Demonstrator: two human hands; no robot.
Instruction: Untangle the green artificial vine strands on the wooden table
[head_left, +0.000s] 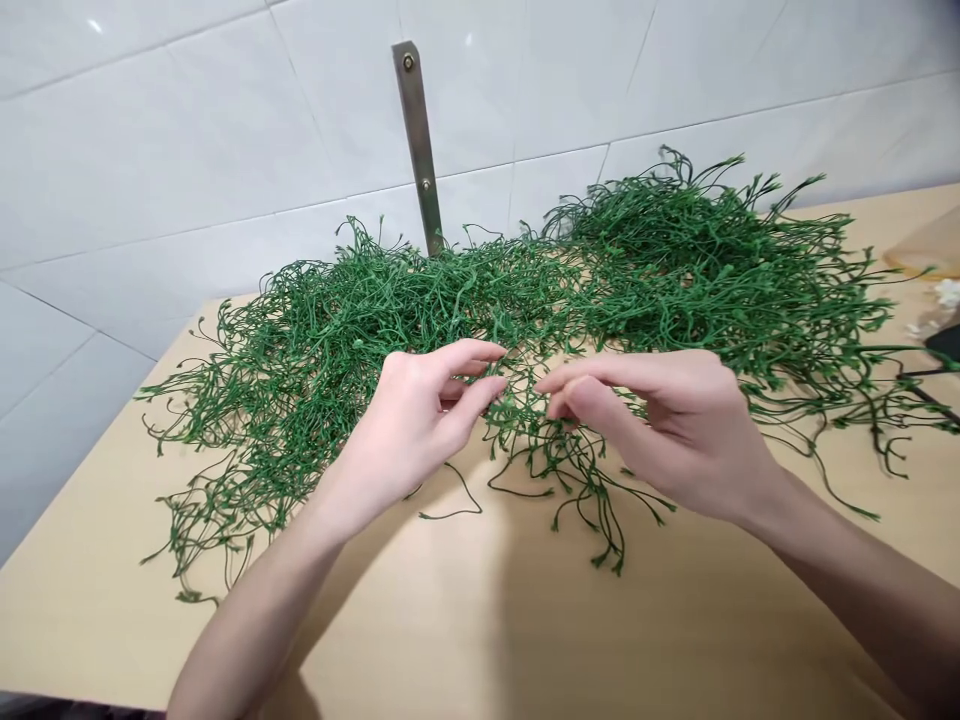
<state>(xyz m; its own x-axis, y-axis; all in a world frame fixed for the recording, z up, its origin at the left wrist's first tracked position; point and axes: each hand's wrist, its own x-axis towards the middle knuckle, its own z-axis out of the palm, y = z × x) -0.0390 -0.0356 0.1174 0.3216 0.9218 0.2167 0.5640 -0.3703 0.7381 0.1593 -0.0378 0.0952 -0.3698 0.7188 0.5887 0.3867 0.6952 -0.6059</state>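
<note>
Stems, thin, green, plastic-looking, fork-tipped, lie heaped beyond my left hand and right hand, straggling between them, probably for easy reach; left fingertips stand slightly parted, but I cannot tell whether the right pinches one.

Green stems (tangled) on table

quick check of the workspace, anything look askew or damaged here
Nothing looks plainly damaged. The metal strip against the tiled wall appears tilted, though the camera angle may cause that. The green stems lie tangled, some straggling loose across the table.
</note>
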